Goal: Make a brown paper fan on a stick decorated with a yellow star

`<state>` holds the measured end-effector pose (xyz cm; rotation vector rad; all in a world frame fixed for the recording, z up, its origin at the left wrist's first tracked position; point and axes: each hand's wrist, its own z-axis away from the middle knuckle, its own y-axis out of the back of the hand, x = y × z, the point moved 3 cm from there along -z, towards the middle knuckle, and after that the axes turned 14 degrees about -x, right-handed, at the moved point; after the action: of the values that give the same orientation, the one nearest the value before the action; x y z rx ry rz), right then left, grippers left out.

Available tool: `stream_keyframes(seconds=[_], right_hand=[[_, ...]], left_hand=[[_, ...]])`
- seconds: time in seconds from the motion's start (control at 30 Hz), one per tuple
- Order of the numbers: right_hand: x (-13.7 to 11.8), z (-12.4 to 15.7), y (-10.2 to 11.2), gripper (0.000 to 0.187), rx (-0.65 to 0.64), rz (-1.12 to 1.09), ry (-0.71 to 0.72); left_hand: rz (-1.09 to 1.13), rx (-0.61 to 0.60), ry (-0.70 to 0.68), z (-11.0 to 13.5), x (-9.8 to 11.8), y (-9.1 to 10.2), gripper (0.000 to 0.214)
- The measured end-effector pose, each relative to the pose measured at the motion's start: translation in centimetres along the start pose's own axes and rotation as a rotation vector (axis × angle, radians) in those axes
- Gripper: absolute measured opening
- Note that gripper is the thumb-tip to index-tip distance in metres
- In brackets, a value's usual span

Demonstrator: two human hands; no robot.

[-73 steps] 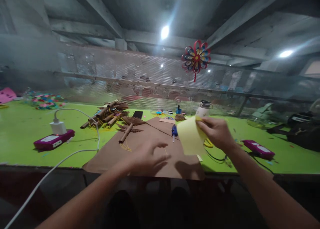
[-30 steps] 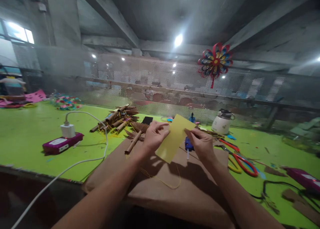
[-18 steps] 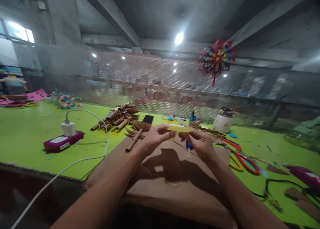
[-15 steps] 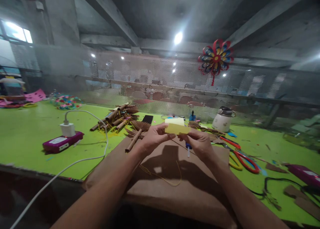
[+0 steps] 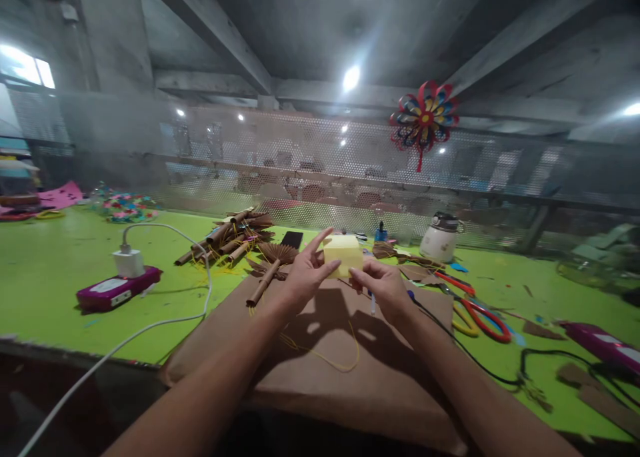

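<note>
A folded piece of yellow paper (image 5: 343, 249) is held up between my two hands, over the brown paper (image 5: 320, 377) covering the front of the table. My left hand (image 5: 306, 278) pinches its left side, thumb across the front and index finger stretched upward. At the lower right corner, my right hand (image 5: 386, 289) grips it between thumb and fingers. A loop of yellow string (image 5: 345, 369) lies on the brown paper below. Just left of my left hand is a brown paper roll (image 5: 263, 284) with a pleated paper fan (image 5: 280, 251). Behind my right hand, a thin pale-tipped object (image 5: 373, 304) is mostly hidden.
Several brown paper rolls (image 5: 220, 239) are heaped at the left, near a phone (image 5: 293, 239). A purple power strip (image 5: 119, 290) trails a white cable. Red-handled scissors (image 5: 487, 320), a black cord (image 5: 465, 350) and a white flask (image 5: 440, 238) are on the right.
The yellow paper has tilted so a larger, fold-creased face shows. My left index finger has lifted off it and points upward, while my right hand has shifted slightly left and down.
</note>
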<state>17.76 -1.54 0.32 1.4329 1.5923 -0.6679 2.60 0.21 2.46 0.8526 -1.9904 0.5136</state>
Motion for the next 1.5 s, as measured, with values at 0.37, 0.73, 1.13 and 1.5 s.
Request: stream_keyframes(seconds=[0.37, 0.73, 1.13, 1.5], right_hand=[[1.7, -0.2, -0.1, 0.035, 0.002, -0.036, -0.117], [2.3, -0.2, -0.5, 0.037, 0.089, -0.075, -0.171], [1.9, 0.1, -1.2, 0.04, -0.045, -0.214, -0.256], [2.0, -0.1, -0.4, 0.041, 0.067, -0.041, -0.166]], left_hand=[[-0.038, 0.081, 0.051, 0.0, -1.0, 0.2, 0.088], [0.007, 0.061, 0.119, -0.3, -2.1, 1.3, 0.107], [0.046, 0.088, 0.117, -0.2, -1.9, 1.0, 0.11], [0.049, -0.006, 0.499, 0.7, -2.3, 1.3, 0.046]])
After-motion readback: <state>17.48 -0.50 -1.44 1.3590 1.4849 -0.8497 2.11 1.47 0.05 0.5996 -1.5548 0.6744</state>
